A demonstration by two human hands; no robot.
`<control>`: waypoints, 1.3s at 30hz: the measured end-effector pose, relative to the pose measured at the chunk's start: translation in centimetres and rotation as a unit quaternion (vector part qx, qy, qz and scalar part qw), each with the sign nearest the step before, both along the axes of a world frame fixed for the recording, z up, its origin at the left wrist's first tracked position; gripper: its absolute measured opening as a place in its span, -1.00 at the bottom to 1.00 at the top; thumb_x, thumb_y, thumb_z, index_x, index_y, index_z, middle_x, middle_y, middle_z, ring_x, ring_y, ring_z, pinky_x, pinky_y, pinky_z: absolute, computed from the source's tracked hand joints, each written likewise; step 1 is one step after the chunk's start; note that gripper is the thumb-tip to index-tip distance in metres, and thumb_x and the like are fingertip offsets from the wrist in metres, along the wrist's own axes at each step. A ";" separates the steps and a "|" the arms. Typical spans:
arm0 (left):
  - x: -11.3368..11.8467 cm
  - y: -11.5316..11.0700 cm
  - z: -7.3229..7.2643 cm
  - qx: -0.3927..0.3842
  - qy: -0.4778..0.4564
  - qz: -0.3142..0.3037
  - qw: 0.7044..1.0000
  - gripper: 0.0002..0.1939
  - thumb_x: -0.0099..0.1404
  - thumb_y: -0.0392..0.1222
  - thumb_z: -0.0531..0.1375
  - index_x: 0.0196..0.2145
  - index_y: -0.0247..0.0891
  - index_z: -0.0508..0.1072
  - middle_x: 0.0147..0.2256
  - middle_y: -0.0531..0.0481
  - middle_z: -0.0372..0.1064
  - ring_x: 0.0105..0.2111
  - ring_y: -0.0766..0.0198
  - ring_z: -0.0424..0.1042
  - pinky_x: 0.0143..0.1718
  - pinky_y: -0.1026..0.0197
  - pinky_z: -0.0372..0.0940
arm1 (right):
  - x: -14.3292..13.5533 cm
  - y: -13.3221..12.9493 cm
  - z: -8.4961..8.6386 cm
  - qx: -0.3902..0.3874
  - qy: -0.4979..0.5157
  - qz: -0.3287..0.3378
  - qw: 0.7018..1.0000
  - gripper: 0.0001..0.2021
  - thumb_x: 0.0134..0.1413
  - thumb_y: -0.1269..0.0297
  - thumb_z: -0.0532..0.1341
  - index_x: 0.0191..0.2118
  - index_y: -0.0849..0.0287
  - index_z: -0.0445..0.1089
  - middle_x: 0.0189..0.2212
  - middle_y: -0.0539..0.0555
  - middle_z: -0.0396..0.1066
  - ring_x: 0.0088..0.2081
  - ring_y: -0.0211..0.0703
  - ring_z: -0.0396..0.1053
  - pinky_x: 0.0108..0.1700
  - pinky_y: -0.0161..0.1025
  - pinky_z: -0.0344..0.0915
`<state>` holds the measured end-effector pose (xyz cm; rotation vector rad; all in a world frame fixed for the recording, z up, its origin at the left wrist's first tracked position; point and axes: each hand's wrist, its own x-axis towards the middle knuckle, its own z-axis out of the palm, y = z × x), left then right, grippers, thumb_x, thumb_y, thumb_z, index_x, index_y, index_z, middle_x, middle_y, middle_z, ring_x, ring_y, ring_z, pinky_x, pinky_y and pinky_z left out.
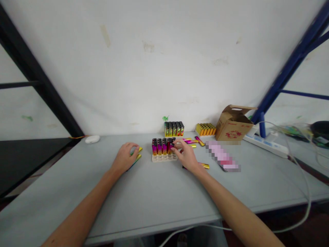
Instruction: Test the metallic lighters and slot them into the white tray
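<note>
My right hand (187, 155) has its thumb and fingertips pinched on a purple-and-gold battery (171, 146) at the right end of a white holed tray (164, 158). Upright batteries (159, 146) with dark tops fill the tray's back rows; holes show along its front. To the left, my left hand (126, 155) is curled close above the table, fingers closed around a yellow-green battery (140, 149) whose end peeks out. Another green-and-yellow battery (135, 161) lies under this hand, partly hidden.
Loose purple-and-gold batteries (199, 141) lie right of the tray. Behind stand a green-and-black battery block (174, 129) and an orange one (206, 129). An open carton (232, 128), power strip (266, 144), blurred pink object (222, 156) and white case (92, 139) are also on the table.
</note>
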<state>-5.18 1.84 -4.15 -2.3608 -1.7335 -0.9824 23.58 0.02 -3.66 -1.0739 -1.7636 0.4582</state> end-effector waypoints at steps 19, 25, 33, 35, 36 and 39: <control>-0.3 0.0 -0.1 -0.022 -0.001 -0.008 1.000 -0.62 0.30 0.06 -0.03 -0.27 -0.23 0.46 -0.21 -0.16 0.48 -0.15 0.06 0.40 -0.01 0.00 0.27 | 5.6 -0.3 3.5 -0.036 -0.197 0.056 0.978 -0.83 0.05 0.21 0.23 -0.29 0.16 0.51 -0.38 0.05 0.49 -0.33 -0.12 0.39 -0.24 -0.22 0.27; -0.3 0.0 -0.1 -0.022 0.008 -0.006 1.000 -0.61 0.31 0.05 -0.04 -0.27 -0.25 0.46 -0.21 -0.18 0.47 -0.13 0.06 0.40 0.00 0.00 0.26 | 7.6 -0.3 2.8 -0.143 -0.269 0.111 0.946 -0.78 -0.37 0.19 0.44 -0.45 0.08 0.56 -0.45 0.00 0.51 -0.41 -0.12 0.38 -0.38 -0.29 0.22; -0.1 -0.1 0.1 -0.020 0.007 -0.013 1.000 -0.60 0.31 0.03 -0.04 -0.28 -0.27 0.46 -0.23 -0.20 0.47 -0.15 0.05 0.40 -0.02 0.00 0.27 | 5.8 -1.1 3.5 -0.154 -0.293 0.151 0.931 -0.90 -0.25 0.27 0.38 -0.48 0.11 0.55 -0.52 -0.02 0.49 -0.46 -0.16 0.37 -0.39 -0.30 0.21; -0.1 -0.1 0.1 -0.019 0.006 -0.011 1.000 -0.61 0.31 0.03 -0.05 -0.29 -0.26 0.46 -0.23 -0.18 0.47 -0.15 0.05 0.40 -0.02 0.00 0.27 | 5.6 -1.1 4.0 -0.148 -0.246 0.190 0.939 -0.87 -0.19 0.25 0.36 -0.42 0.12 0.55 -0.43 -0.02 0.51 -0.38 -0.14 0.40 -0.30 -0.28 0.25; -0.1 -0.1 0.2 -0.018 0.006 -0.011 1.000 -0.62 0.31 0.03 -0.05 -0.29 -0.25 0.46 -0.23 -0.18 0.47 -0.15 0.06 0.40 -0.02 0.00 0.27 | 5.6 -1.1 4.1 -0.151 -0.215 0.210 0.942 -0.86 -0.17 0.22 0.36 -0.40 0.13 0.54 -0.40 -0.01 0.52 -0.34 -0.14 0.41 -0.27 -0.27 0.27; 0.0 -0.1 0.3 -0.015 0.007 -0.011 1.000 -0.62 0.31 0.03 -0.05 -0.29 -0.25 0.46 -0.24 -0.17 0.47 -0.16 0.07 0.40 -0.02 0.01 0.27 | 5.3 -1.1 4.4 -0.204 -0.088 0.265 0.938 -0.77 -0.09 0.10 0.33 -0.37 0.17 0.51 -0.34 0.03 0.53 -0.29 -0.13 0.43 -0.20 -0.22 0.31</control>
